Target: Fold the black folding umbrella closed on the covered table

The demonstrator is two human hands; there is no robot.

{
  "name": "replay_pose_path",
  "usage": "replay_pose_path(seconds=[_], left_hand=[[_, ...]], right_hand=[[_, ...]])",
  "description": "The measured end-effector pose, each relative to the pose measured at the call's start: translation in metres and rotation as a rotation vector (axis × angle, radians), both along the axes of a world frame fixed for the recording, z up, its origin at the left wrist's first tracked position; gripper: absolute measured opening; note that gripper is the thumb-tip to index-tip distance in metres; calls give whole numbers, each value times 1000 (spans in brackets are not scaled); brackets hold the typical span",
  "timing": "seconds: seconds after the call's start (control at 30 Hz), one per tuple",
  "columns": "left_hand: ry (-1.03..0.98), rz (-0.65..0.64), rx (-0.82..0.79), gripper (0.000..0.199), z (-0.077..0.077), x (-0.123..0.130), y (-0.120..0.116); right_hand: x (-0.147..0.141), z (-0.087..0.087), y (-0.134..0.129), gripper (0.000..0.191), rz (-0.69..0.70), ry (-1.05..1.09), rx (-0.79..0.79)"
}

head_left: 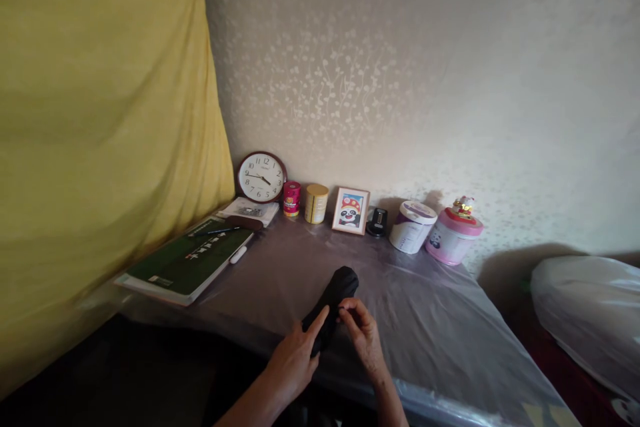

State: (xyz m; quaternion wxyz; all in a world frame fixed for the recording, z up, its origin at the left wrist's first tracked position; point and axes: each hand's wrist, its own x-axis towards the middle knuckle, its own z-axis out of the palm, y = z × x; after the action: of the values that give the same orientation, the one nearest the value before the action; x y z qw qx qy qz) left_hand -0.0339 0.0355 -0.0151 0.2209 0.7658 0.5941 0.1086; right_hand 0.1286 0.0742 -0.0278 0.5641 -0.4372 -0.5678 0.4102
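Currently, head view: a person's two bare hands meet at a dark object over the near edge of the worktop, which has a shiny, wrinkled cover.
Black bundle: a long, soft-looking roll, straight in front of the framed panda picture and well apart from it, slanting with its rounded far end toward the picture.
Left hand: in front of the picture and to its left, curled around the bundle's near part, forefinger stretched along the top.
Right hand: in front of the picture, slightly to its right; thumb and forefinger pinched together on a small dark bit at the bundle's right edge, too small to make out.
Left of the picture: a yellow canister just beside it, then a red tin, then a round clock tilted against the wall.
Farther left and nearer than the picture: a green notebook bearing a pen, with a white oblong piece at its right edge.
Right of the picture: a small black device just beside it, a white tub, then a pink-lidded tub topped by a gold figurine.
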Motion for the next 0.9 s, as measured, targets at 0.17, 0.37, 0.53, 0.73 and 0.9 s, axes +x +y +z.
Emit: replay_pose_path(seconds=[0.17, 0.37, 0.53, 0.73, 0.9], left_hand=[[22, 8, -2, 68, 3, 2, -1], [103, 33, -29, 68, 4, 2, -1], [88, -9, 5, 64, -2, -4, -2], [166, -17, 20, 62, -1, -5, -2], [110, 31, 7, 69, -2, -7, -4]], right_hand=[[5, 7, -7, 20, 27, 72, -52], [-9, 16, 5, 22, 100, 34, -83], [-14, 19, 18, 16, 167, -108, -110], [-20, 22, 31, 3, 141, -279, -98], [-26, 21, 35, 5, 47, -378, -31]])
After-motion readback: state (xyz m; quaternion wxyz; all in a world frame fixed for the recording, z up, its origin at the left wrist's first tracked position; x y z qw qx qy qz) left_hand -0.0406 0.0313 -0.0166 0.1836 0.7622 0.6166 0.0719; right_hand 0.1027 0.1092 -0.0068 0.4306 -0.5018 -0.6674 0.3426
